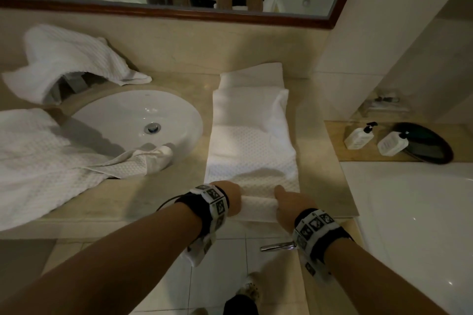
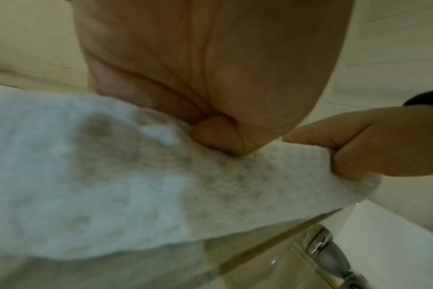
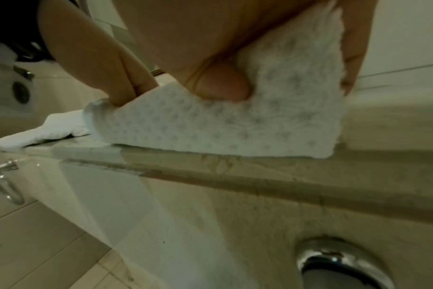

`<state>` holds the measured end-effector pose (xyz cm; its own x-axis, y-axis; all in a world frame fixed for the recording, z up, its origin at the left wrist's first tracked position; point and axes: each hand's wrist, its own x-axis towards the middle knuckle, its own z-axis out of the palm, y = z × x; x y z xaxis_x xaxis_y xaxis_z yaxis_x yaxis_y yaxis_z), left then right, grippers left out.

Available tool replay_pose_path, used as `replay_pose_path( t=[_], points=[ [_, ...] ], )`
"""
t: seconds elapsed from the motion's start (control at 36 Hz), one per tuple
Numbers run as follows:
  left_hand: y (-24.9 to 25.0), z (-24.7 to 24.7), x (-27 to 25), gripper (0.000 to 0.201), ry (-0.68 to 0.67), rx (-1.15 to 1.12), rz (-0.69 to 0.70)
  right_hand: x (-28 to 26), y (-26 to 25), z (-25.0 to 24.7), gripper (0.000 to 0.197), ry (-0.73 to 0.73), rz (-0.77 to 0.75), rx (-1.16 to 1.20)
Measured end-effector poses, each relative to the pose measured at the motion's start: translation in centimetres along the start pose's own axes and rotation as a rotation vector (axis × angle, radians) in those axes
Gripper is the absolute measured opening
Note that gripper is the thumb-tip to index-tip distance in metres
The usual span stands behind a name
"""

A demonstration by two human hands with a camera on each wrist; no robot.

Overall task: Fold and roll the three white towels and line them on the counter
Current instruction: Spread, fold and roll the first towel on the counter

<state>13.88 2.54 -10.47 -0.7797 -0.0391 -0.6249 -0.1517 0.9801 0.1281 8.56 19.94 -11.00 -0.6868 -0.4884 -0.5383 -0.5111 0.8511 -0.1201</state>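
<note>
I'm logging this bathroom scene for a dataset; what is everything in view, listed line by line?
White waffle-weave towel folded into a long strip: one, white, counter right of basin, near end rolled.
Loose white towels: two, white, one behind the basin, one left of it.
Round white sink basin: one, white, set in beige counter.
White pump bottles: two, white, right ledge.
Wood-framed mirror: one, brown frame, wall.
Hands: left hand and right hand grip the strip's rolled end.

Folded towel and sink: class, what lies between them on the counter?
In the head view, only a bare strip of counter separates the folded towel from the sink; nothing sits there.
</note>
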Motion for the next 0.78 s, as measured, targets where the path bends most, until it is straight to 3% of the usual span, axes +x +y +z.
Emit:
replay_pose_path(
  t=[0.08,0.19,0.33,0.42,0.47,0.53,0.58,0.67,0.78],
  points=[
    [-0.2,0.0,-0.6,0.029,0.093,-0.001,-0.006,0.7,0.1,-0.7,0.027,-0.052,-0.007,0.01],
    [0.5,0.9,-1.6,0.041,0.302,0.143,0.074,1.6,-0.1,-1.6,0.034,-0.131,-0.006,-0.006],
    [1.3,2.6,-1.9,0.059,0.258,0.215,0.077,2.5,-0.5,-2.2,0.032,-0.185,-0.007,-0.063],
    [1.5,2.8,-1.4,0.056,0.257,0.216,0.058,2.7,-0.3,-2.4,0.033,-0.199,0.01,-0.082],
    [1.4,2.5,-1.0,0.048,0.263,0.175,0.052,2.4,-0.1,-2.2,0.032,-0.119,-0.015,-0.105],
    [1.2,1.9,-0.5,0.042,0.261,0.098,0.044,1.6,0.0,-1.6,0.035,0.097,-0.114,-0.173],
    [0.8,1.3,0.0,0.038,0.256,0.018,0.038,0.7,0.0,-0.6,0.05,0.267,-0.171,-0.193],
    [0.2,0.6,0.8,0.036,0.203,-0.074,0.043,-0.1,-0.4,0.6,0.063,0.321,-0.174,-0.208],
    [-0.3,-0.3,1.0,0.028,0.124,-0.17,0.036,-0.2,-1.3,0.6,0.047,0.255,-0.12,-0.29]
  ],
)
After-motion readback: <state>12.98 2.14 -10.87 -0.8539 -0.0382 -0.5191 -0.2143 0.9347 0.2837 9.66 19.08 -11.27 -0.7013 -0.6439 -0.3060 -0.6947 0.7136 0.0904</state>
